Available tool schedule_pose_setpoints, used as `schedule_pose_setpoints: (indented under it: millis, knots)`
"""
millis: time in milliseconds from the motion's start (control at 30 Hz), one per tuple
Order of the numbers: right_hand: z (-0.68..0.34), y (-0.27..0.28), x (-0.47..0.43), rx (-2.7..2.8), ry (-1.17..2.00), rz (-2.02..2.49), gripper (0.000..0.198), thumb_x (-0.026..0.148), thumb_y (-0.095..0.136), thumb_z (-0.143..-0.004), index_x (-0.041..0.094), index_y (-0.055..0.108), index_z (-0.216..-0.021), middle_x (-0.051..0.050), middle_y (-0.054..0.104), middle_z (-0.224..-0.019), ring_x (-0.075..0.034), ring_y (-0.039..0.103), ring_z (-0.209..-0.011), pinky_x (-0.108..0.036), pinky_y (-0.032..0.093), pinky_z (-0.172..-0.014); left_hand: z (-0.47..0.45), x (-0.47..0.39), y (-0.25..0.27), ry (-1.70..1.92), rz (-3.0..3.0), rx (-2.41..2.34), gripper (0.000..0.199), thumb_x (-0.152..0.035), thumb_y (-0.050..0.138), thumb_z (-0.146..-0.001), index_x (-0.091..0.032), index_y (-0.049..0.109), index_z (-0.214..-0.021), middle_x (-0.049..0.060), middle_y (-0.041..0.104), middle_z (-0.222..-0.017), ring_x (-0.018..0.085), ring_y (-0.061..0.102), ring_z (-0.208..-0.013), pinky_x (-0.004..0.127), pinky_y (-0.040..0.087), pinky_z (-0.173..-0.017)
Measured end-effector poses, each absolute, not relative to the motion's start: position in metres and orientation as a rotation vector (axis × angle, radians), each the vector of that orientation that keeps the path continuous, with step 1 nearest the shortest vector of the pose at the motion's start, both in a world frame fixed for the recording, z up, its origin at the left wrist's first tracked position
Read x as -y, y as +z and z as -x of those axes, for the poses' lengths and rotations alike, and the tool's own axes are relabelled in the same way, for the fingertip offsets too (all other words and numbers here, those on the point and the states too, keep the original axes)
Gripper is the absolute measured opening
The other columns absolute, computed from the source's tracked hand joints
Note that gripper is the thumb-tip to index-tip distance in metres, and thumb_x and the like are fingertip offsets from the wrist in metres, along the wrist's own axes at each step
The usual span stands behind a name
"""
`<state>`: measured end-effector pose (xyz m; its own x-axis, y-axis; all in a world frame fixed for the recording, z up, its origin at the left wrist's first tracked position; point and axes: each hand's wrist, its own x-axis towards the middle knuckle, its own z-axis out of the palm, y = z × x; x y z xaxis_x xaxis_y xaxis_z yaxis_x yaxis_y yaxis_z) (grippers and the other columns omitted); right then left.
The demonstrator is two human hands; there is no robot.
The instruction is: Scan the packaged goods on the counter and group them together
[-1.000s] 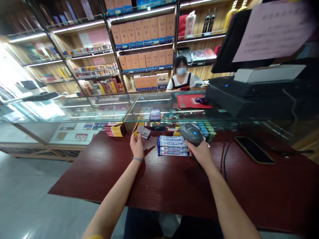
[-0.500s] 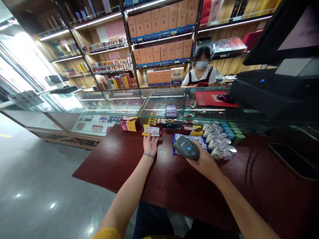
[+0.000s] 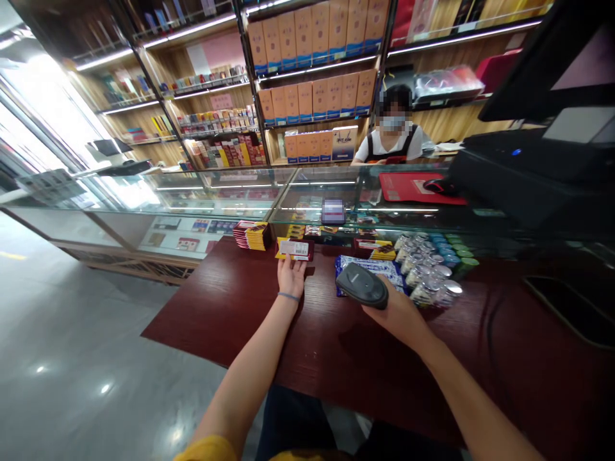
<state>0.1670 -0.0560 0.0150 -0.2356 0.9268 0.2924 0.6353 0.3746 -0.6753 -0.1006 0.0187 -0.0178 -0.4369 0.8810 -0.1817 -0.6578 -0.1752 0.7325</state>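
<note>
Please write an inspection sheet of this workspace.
Surface: glossy dark-red wooden tabletop.
Working items: maroon-and-yellow flat packet with white label; dark-grey plastic scanner.
Clutter: flat blue-and-white packets, partly behind scanner; silver-lidded cylindrical jars; stacked maroon-and-yellow packets; rectangular black phone.
Grip: left hand touches the labelled packet's near edge, firmness unclear; right hand grasps the scanner.
Cables: dark curved line on tabletop, possibly a cable.
Surroundings: glass display counter; person behind it.

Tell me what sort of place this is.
Likely a shop's checkout: the right hand holds a dark grey handheld scanner, a clear glass display case stands beyond the dark red wooden table, and matching tall orange-and-blue boxes stand in rows behind.
</note>
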Motion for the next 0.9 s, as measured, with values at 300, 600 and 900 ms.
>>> schedule_pose_setpoints:
  millis: [300, 600, 900]
  knots:
    - [-0.168, 0.022, 0.057, 1.917, 0.656, 1.313, 0.056, 0.035, 0.071, -0.079, 0.031, 0.048, -0.13, -0.004, 0.077, -0.103, -0.03, 0.075, -0.093, -0.037, 0.055, -0.08, 0.1, -0.019, -0.014, 1.823, -0.257, -0.869, 0.013, -0.026, 0.055, -0.103, -0.026, 0.059, -0.115, 0.006, 0.071, -0.125, 0.017, 0.07, -0.114, 0.042, 0.056, -0.105]
    - [-0.17, 0.022, 0.052, 1.838, 0.727, 1.4, 0.054, 0.04, 0.072, -0.078, 0.032, 0.053, -0.128, -0.003, 0.078, -0.102, -0.032, 0.075, -0.093, -0.037, 0.056, -0.075, 0.103, -0.016, -0.003, 1.903, -0.293, -0.869, 0.016, -0.02, 0.057, -0.098, -0.024, 0.06, -0.113, 0.006, 0.073, -0.113, 0.014, 0.073, -0.099, 0.04, 0.057, -0.1]
    - [-0.17, 0.019, 0.049, 1.797, 0.652, 1.431, 0.052, 0.044, 0.069, -0.077, 0.031, 0.055, -0.125, -0.004, 0.078, -0.093, -0.033, 0.075, -0.081, -0.036, 0.052, -0.062, 0.155, -0.028, 0.03, 2.331, -0.474, -1.204, 0.033, -0.028, 0.07, -0.088, -0.024, 0.056, -0.117, 0.003, 0.07, -0.106, 0.013, 0.071, -0.091, 0.025, 0.057, -0.079]
